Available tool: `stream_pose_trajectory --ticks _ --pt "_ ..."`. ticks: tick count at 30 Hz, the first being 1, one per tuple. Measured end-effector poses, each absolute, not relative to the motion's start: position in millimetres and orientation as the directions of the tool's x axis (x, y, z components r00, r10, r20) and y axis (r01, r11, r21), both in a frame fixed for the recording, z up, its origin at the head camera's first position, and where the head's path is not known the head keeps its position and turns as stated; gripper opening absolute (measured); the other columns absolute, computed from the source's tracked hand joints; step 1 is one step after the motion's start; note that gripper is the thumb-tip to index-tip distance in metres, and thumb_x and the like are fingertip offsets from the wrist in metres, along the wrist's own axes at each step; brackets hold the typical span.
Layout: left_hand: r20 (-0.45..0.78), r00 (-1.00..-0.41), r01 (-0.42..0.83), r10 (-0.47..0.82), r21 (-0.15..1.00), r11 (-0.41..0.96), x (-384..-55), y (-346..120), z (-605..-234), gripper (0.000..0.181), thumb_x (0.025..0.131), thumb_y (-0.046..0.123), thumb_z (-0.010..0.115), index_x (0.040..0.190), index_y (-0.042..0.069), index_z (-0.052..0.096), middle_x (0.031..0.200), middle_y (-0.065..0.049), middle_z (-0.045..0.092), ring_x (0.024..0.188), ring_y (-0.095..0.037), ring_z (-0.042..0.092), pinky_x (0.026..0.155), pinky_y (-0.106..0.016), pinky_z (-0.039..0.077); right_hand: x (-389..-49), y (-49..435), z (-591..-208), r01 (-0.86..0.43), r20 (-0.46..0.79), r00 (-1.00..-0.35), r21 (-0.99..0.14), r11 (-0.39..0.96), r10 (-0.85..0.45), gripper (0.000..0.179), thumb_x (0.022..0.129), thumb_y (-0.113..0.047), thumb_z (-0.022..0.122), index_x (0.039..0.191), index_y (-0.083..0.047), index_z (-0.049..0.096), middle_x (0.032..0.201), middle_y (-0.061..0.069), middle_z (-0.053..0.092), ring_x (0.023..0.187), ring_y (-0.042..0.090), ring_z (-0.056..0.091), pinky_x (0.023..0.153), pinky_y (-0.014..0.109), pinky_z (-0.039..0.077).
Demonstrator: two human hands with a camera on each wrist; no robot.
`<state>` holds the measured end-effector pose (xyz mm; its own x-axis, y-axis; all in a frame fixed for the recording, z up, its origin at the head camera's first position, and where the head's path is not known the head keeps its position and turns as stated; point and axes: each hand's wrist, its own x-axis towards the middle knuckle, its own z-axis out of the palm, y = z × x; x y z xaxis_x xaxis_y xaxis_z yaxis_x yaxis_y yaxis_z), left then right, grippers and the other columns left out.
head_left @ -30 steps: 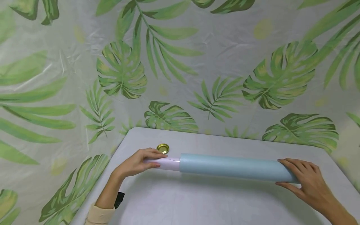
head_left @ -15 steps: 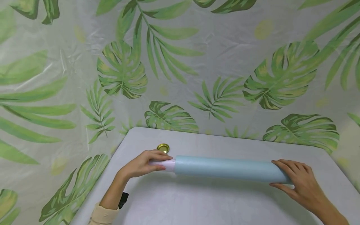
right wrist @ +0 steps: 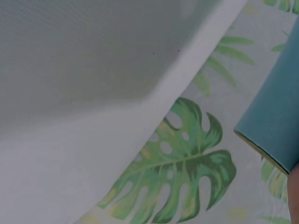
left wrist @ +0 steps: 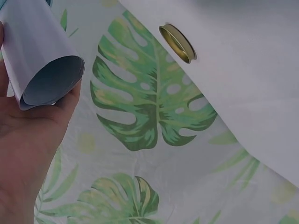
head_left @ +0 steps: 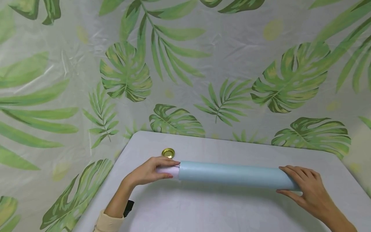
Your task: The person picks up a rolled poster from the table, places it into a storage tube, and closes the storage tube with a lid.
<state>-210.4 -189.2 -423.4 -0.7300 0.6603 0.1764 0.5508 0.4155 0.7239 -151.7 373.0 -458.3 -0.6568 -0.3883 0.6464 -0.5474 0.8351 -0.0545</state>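
A long light-blue tube is held level above the white table. From its left end sticks a pale lilac rolled sheet, narrower than the tube. My left hand grips this roll, thumb below and fingers above, close to the tube's edge. In the left wrist view the hollow end of the rolled sheet faces the camera. My right hand holds the tube's right end between thumb and fingers. The right wrist view shows the end of the blue tube and just a sliver of that hand.
A round gold jar lid lies on the white table just behind my left fingers. Behind the table hangs a leaf-patterned sheet. The table's back edge runs along it.
My left hand has moved right with the roll, so less lilac shows outside the tube. The tube and my right hand have shifted slightly left and down. The lid stays put.
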Motion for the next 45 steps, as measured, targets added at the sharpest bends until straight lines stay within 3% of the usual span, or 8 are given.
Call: stream_pose_trajectory --ticks 4,7,10,15,22,28,34,45 --pt "0.179 -0.753 0.53 0.633 0.736 0.422 -208 -189 -425 0.058 0.097 0.033 0.074 0.151 0.019 0.056 0.145 -0.002 0.064 0.132 -0.02 0.06 0.101 -0.027 0.051 -150 373 -458 -0.548 0.659 -0.651 -0.065 0.834 -0.377 0.085 0.072 -0.069 0.08 0.131 -0.01 0.068 0.121 0.01 0.067 0.107 0.03 0.052 0.086 0.051 0.032" --pt "0.169 -0.811 0.468 0.56 0.761 0.449 -205 -191 -425 0.061 0.099 0.036 0.071 0.155 0.023 0.05 0.153 0.0 0.057 0.147 -0.023 0.049 0.117 -0.04 0.044 -149 373 -457 -0.548 0.668 -0.646 -0.068 0.834 -0.37 0.089 0.084 -0.084 0.056 0.131 -0.009 0.068 0.12 0.01 0.067 0.106 0.029 0.052 0.086 0.051 0.032" --pt "0.145 -0.902 0.361 0.406 0.77 0.526 -200 -196 -423 0.057 0.105 0.04 0.061 0.156 0.019 0.048 0.156 -0.004 0.054 0.148 -0.03 0.047 0.119 -0.056 0.04 -149 372 -456 -0.547 0.673 -0.645 -0.075 0.834 -0.362 0.092 0.088 -0.086 0.045 0.131 -0.008 0.068 0.12 0.011 0.067 0.106 0.029 0.051 0.086 0.051 0.031" --pt "-0.011 -0.984 0.08 0.18 0.867 0.492 -197 -209 -426 0.06 0.11 0.049 0.044 0.146 0.003 0.056 0.131 -0.017 0.069 0.107 -0.028 0.073 0.088 -0.042 0.058 -146 375 -456 -0.531 0.674 -0.657 -0.098 0.842 -0.336 0.093 0.085 -0.087 0.046 0.132 -0.009 0.069 0.121 0.012 0.067 0.106 0.03 0.051 0.086 0.053 0.031" --pt "-0.187 -0.939 -0.126 0.289 0.968 0.216 -196 -212 -443 0.062 0.109 0.049 0.047 0.138 -0.005 0.058 0.109 -0.01 0.07 0.084 -0.019 0.077 0.067 -0.025 0.055 -144 378 -458 -0.515 0.659 -0.679 -0.112 0.85 -0.325 0.093 0.079 -0.087 0.055 0.133 -0.012 0.068 0.121 0.01 0.066 0.106 0.029 0.051 0.086 0.053 0.031" --pt "-0.163 -0.94 -0.126 0.298 0.982 0.14 -196 -209 -448 0.057 0.108 0.042 0.054 0.143 -0.003 0.058 0.104 -0.006 0.072 0.079 -0.013 0.075 0.063 -0.021 0.05 -146 378 -460 -0.534 0.677 -0.651 -0.09 0.84 -0.342 0.091 0.083 -0.086 0.051 0.131 -0.01 0.069 0.12 0.011 0.067 0.106 0.029 0.051 0.086 0.052 0.031" --pt "-0.1 -0.937 -0.051 0.336 0.987 0.151 -196 -210 -449 0.049 0.106 0.028 0.062 0.145 -0.001 0.057 0.121 -0.01 0.07 0.093 -0.017 0.075 0.075 -0.025 0.058 -145 378 -460 -0.535 0.68 -0.648 -0.087 0.84 -0.343 0.093 0.085 -0.086 0.047 0.13 -0.009 0.069 0.119 0.012 0.067 0.105 0.029 0.051 0.086 0.052 0.031" --pt "-0.006 -0.941 0.03 0.34 0.994 0.101 -191 -194 -457 0.05 0.099 0.015 0.071 0.141 -0.007 0.055 0.138 -0.028 0.058 0.099 -0.016 0.073 0.088 -0.031 0.062 -142 377 -460 -0.535 0.686 -0.641 -0.08 0.841 -0.343 0.092 0.085 -0.086 0.046 0.13 -0.009 0.069 0.118 0.013 0.068 0.105 0.03 0.051 0.086 0.052 0.031"
